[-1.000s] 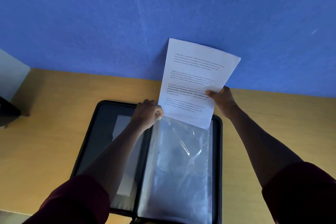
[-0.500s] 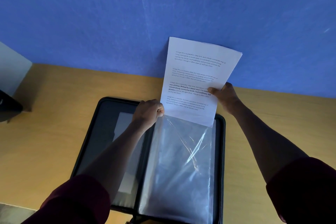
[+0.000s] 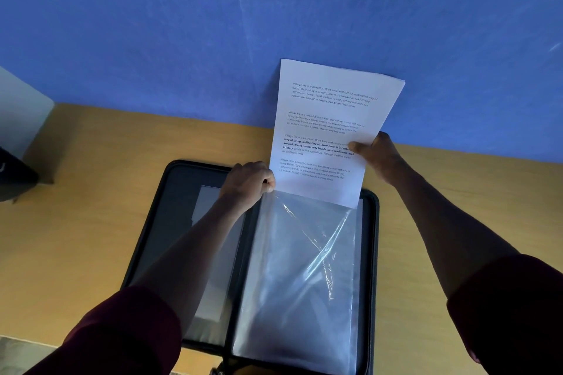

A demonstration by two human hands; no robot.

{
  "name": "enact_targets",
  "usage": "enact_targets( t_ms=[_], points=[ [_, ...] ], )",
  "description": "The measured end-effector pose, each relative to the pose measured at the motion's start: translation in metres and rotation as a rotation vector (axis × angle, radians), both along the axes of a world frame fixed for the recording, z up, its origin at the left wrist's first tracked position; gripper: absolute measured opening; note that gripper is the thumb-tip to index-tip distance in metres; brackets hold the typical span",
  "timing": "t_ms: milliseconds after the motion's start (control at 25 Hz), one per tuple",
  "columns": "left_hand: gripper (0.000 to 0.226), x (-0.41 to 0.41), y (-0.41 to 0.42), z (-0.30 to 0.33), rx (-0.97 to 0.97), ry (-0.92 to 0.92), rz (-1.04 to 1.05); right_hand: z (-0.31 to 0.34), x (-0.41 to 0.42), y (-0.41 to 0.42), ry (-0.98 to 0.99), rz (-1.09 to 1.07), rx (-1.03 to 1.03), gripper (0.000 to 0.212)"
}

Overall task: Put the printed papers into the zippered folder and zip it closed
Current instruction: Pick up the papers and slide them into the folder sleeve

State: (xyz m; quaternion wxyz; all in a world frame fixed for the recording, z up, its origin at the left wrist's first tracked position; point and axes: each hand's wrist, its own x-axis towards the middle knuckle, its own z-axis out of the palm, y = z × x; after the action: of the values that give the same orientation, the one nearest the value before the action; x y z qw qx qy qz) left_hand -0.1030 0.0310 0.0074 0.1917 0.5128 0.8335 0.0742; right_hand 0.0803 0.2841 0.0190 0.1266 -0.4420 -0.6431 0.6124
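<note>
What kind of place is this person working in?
Probably an office or study desk: a wooden desk against a blue wall, an open folder with clear sleeves, and a printed paper held by the right hand. The left hand opens a sleeve.

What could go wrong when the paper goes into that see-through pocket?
Maybe three things. The white printed paper is tilted, with only its bottom edge at the mouth of the crinkly clear plastic sleeve, so a corner could catch and bend. The left hand pinches only the sleeve's top corner; if that grip slips, the opening may close. The right hand holds just one side edge, so the tall sheet could flop over above the open black zippered folder.
</note>
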Motion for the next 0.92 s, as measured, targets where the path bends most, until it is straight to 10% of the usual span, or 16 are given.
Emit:
enact_targets(
  t_ms=[440,680,920],
  points=[
    [0.011,-0.013,0.003,0.002,-0.019,-0.030,0.000,-0.012,-0.003,-0.024,-0.061,0.095,0.022,0.027],
    [0.013,0.030,0.003,-0.003,0.114,0.329,0.016,-0.015,0.007,-0.021,-0.056,0.018,-0.023,0.030],
    [0.019,0.055,0.027,-0.002,0.086,0.092,-0.178,-0.015,0.015,-0.022,-0.065,0.084,-0.031,0.029]
  ],
)
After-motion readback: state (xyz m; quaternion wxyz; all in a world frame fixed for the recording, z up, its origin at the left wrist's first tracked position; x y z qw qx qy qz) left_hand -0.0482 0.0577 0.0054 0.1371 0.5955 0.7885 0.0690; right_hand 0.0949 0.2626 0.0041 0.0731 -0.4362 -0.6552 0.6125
